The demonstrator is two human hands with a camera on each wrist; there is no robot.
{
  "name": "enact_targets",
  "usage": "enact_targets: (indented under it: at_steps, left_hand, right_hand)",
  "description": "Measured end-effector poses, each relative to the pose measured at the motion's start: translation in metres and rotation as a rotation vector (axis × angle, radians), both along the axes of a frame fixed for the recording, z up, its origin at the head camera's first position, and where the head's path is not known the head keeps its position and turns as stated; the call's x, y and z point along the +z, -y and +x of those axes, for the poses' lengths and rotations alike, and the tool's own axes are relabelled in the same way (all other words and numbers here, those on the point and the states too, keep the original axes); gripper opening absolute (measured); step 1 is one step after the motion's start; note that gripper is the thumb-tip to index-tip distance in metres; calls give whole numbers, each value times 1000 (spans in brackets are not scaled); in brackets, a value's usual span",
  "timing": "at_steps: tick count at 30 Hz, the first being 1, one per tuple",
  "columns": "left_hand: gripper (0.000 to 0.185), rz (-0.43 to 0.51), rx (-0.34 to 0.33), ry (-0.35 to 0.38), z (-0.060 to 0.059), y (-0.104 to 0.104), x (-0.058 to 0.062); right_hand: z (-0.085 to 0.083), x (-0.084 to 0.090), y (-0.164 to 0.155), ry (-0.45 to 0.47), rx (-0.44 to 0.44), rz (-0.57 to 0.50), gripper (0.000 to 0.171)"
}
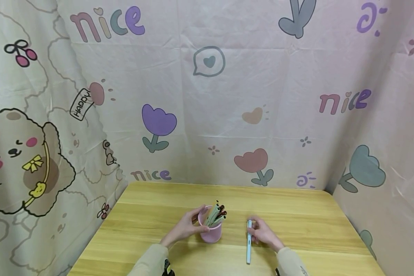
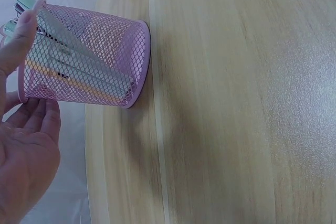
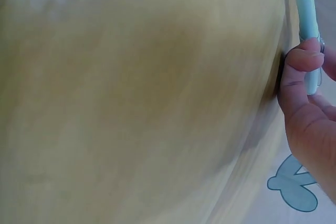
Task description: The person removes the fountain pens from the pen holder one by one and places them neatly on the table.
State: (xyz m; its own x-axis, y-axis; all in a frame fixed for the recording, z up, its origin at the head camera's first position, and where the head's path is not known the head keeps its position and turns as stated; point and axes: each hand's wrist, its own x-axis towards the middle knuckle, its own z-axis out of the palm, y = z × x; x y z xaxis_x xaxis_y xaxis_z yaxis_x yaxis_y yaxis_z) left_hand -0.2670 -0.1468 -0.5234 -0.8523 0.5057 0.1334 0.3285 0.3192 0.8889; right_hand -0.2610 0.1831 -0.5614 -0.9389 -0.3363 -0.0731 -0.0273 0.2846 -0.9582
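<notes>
Sleeves fill the lower middle of the head view, and just above them the left hand [image 1: 185, 227] cups its curled fingers around the pink mesh pen holder [image 1: 211, 229], standing on the wooden table [image 1: 296, 214] at lower centre with several pens [image 1: 216, 214] leaning in it. Right of it, the right hand [image 1: 263, 234] pinches the upper part of a light blue pen [image 1: 249, 242] lying on the wood. That pen looks light, stiff and smooth, likely to roll, so a pinch near mid-barrel seems safest.
</notes>
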Motion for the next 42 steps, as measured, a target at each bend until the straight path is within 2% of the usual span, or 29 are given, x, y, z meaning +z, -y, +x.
enact_targets:
  at_steps: [8, 19, 26, 34, 42]
  left_hand:
    - [91, 16, 9, 12, 0, 1, -3]
    - [91, 17, -11, -21, -1, 2, -2]
    - [92, 18, -14, -22, -1, 1, -1]
    - [91, 15, -11, -24, -1, 1, -1]
    - [91, 10, -8, -19, -1, 1, -2]
  right_hand:
    - [1, 0, 5, -43, 25, 55, 41]
    - [0, -2, 12, -99, -5, 188, 30]
    - [0, -2, 11, -88, -6, 180, 35]
    - [2, -1, 7, -42, 7, 114, 39]
    - [3, -1, 5, -54, 19, 73, 42]
